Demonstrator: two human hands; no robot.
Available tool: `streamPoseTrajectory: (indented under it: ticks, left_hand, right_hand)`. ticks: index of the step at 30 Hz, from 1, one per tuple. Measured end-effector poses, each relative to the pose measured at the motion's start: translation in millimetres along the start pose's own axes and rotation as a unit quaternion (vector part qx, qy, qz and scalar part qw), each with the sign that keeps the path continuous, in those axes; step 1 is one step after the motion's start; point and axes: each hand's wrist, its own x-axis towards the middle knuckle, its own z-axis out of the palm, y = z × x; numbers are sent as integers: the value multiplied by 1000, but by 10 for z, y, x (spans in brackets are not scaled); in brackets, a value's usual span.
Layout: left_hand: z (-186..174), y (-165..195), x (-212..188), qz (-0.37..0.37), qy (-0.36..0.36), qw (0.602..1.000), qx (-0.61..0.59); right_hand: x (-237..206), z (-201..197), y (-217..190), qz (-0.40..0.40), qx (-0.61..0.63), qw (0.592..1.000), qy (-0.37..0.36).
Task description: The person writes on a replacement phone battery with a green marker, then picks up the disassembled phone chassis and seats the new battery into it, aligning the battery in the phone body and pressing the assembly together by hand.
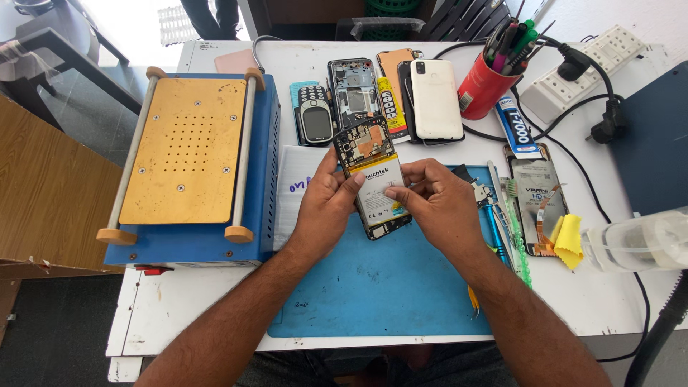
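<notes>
White table (pixel 179 315) underneath everything, crowded along the far edge, barer toward the near-left corner. Blue metal heating station with a perforated brass-coloured plate (pixel 188 154) filling the left side, its wooden-knobbed rails standing proud, a hard wall against any leftward swing. Blue rubber work mat (pixel 373 287) below the hands, mostly bare toward the near edge: probably the best room for setting down.

Held above the mat's far part: an opened smartphone with exposed circuit board and white battery (pixel 371 179), back cover off, tilted slightly. Likely light and stiff, yet fragile, with bare board, thin connectors and a battery not to be bent or pressed. Safest grip judged to be on the long side edges of the frame, away from the board. Left hand (pixel 326 204) clasping the phone's left edge, thumb over the front. Right hand (pixel 433 201) closed on the right edge, fingertips resting on the battery.

Close to the right: small tools (pixel 494 204) and a display panel with flex cable (pixel 537 204), snagging hazards. Behind: white phone back (pixel 435 99), small grey keypad phone (pixel 315 118), red cup of pens and tools (pixel 481 87).
</notes>
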Motion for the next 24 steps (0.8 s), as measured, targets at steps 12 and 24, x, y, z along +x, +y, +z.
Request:
streamPoseTrajectory:
  ticks: [12,24]
  left_hand:
    - [-4,22,2,-5,12,1000,-4]
    - [-28,-2,-11,15,8,1000,-14]
  right_hand:
    - [-5,-14,22,-129,-62,988,56]
    - [-9,-35,13,-117,-76,990,26]
